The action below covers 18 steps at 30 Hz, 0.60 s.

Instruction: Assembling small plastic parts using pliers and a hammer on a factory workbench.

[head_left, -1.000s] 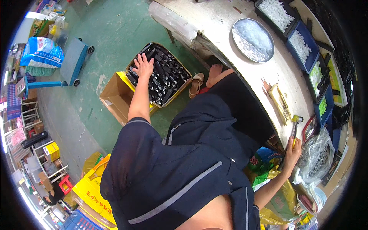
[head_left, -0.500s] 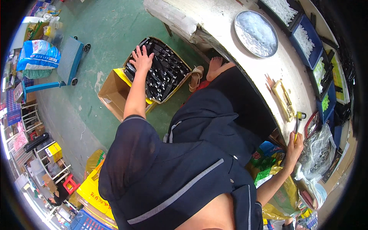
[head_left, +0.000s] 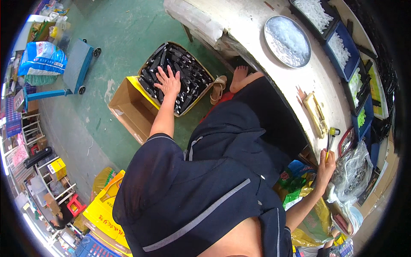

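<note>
My left hand (head_left: 169, 84) is open, its fingers spread over a cardboard box packed with small black parts (head_left: 187, 79) with light tips. Nothing shows in its grasp, and I cannot tell whether the palm touches the parts. At the worktable's edge my right hand (head_left: 326, 166) is closed round the yellow handle of a small hammer (head_left: 334, 132). The hammer's head lies close to the lower end of a brass-coloured fixture (head_left: 316, 113) on the tabletop.
A round metal tray (head_left: 287, 41) of translucent pieces sits on the white worktable (head_left: 252, 25). Blue bins (head_left: 345, 51) line its far side. Beside the full box stands an open cardboard box (head_left: 130, 105). A blue trolley (head_left: 79, 64) is on the floor at the left.
My left hand has moved right, from the box's left side toward its middle. My right hand has lowered slightly, still holding the hammer.
</note>
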Tool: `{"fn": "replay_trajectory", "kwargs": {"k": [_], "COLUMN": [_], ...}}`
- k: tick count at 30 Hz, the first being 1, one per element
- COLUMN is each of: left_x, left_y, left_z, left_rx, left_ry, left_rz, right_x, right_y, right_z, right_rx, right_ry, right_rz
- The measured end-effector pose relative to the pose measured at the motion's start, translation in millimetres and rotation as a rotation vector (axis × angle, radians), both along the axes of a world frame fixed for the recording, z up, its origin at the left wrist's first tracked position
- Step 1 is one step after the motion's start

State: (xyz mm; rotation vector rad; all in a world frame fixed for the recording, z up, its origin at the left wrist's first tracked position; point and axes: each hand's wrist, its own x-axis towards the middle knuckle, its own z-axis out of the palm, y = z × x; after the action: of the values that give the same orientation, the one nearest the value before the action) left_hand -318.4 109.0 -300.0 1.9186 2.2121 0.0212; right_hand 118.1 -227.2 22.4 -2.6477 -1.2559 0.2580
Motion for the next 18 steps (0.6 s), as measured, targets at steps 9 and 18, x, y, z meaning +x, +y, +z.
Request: {"fn": "replay_trajectory", "kwargs": {"k": [9,18], "left_x": [-26.1,0.6], "left_y": [-26.7,-68.4], "left_z": [23.5,-2.6], "left_rx": [0.277,0.099], "left_ry": [-0.013,0.091], "left_rz": [0.075,0.164], "right_x": [1.2,6.1], "right_y": [2.2,-3.6], "right_z": [8.9,-5.7], "right_rx": [0.029,0.043], "right_ry": [0.008,-0.028], "right_rz": [-0.057,-0.035]}}
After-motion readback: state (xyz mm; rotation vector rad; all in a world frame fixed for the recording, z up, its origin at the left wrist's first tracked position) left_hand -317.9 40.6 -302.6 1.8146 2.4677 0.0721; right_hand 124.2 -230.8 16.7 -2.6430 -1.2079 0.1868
